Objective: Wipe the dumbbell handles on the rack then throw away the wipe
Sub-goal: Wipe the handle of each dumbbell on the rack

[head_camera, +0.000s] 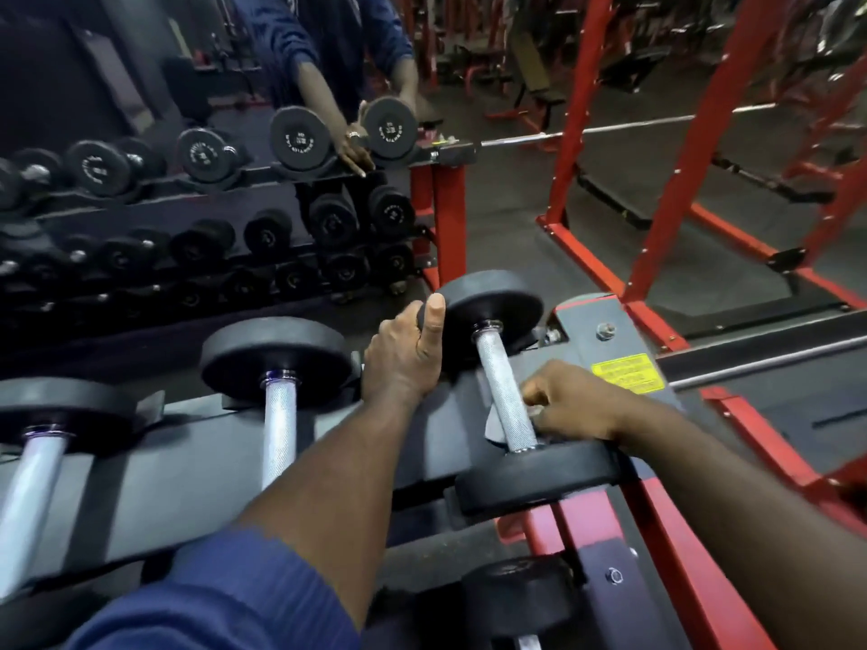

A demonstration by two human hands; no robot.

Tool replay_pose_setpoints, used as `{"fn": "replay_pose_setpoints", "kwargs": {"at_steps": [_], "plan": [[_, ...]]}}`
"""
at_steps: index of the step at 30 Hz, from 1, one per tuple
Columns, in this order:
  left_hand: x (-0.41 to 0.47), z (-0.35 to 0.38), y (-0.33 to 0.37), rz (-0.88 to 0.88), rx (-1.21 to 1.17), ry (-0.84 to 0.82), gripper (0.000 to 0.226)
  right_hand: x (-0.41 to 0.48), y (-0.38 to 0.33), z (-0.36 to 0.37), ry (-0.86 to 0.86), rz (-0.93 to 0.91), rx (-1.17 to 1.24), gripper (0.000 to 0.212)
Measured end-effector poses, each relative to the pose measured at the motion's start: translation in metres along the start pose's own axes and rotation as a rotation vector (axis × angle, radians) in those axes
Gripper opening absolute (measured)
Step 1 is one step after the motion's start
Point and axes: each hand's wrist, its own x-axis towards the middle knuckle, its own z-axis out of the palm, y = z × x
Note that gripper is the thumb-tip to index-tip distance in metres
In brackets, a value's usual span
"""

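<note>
While our right hand [570, 403] closed around the lower end of the knurled handle [506, 389], its fingers curled shut on a pale wipe [493, 426] that showed only as a fold beneath the bar, we could not tell how much of the cloth lay inside the grip. We judged the hand sat low because that end, next to the near weight head [539, 476], was the stretch being rubbed. Our left hand [406, 358] lay on the far head [492, 316] of the same dumbbell, thumb up along the rim and fingers hooked over the edge, holding nothing else; it seemed placed to stop the weight rolling in its cradle while we scrubbed. This dumbbell sat at the right end of the top shelf of the rack [155, 480], just beside the red upright [675, 518]. To its left, two more handles, the middle handle [280, 429] and the left handle [28, 494], rested in their own cradles, well apart from either hand. Beyond the shelf a mirror [140, 110] repeated the rows of dumbbells. No bin was in view.
</note>
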Motion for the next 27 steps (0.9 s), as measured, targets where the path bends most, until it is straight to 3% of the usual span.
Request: {"fn": "replay_pose_setpoints", "kwargs": {"at_steps": [1, 4, 6, 7, 10, 12, 14, 15, 17, 20, 24, 25, 27], "plan": [[0.0, 0.001, 0.0, -0.001, 0.005, 0.005, 0.095, 0.002, -0.001, 0.002, -0.044, -0.014, 0.089, 0.024], [-0.002, 0.001, 0.006, -0.031, 0.024, 0.015, 0.078, 0.021, -0.007, 0.003, 0.088, 0.073, 0.847, 0.015], [-0.003, 0.001, 0.01, -0.036, 0.0, 0.031, 0.081, 0.025, -0.015, -0.003, 0.06, 0.13, 1.156, 0.015], [-0.004, 0.002, 0.011, -0.037, -0.008, 0.044, 0.086, 0.023, -0.014, -0.006, -0.046, 0.134, 1.145, 0.021], [-0.004, 0.003, 0.014, -0.046, -0.025, 0.073, 0.092, 0.004, -0.008, -0.02, -0.492, 0.031, 0.771, 0.033], [-0.005, 0.005, 0.016, -0.053, -0.035, 0.073, 0.093, 0.01, -0.005, -0.026, -0.415, 0.037, 0.791, 0.031], [-0.005, 0.007, 0.018, -0.062, -0.034, 0.074, 0.093, 0.024, -0.007, -0.026, -0.259, 0.121, 1.066, 0.033], [-0.005, 0.007, 0.019, -0.068, -0.039, 0.075, 0.093, 0.025, -0.01, -0.025, -0.264, 0.142, 1.118, 0.036], [-0.006, 0.008, 0.019, -0.073, -0.041, 0.077, 0.093, 0.017, -0.009, -0.023, -0.424, 0.131, 0.97, 0.043], [-0.006, 0.01, 0.02, -0.077, -0.035, 0.082, 0.092, 0.001, 0.003, -0.03, -0.61, 0.055, 0.714, 0.036], [-0.005, 0.011, 0.017, -0.096, -0.015, 0.085, 0.094, 0.01, -0.009, -0.026, -0.32, 0.091, 1.118, 0.041], [-0.004, 0.011, 0.018, -0.092, -0.011, 0.09, 0.092, 0.011, -0.012, -0.026, -0.299, 0.093, 1.151, 0.042], [-0.004, 0.011, 0.017, -0.082, -0.01, 0.097, 0.09, 0.001, -0.013, -0.028, -0.365, 0.061, 0.975, 0.038]]}}
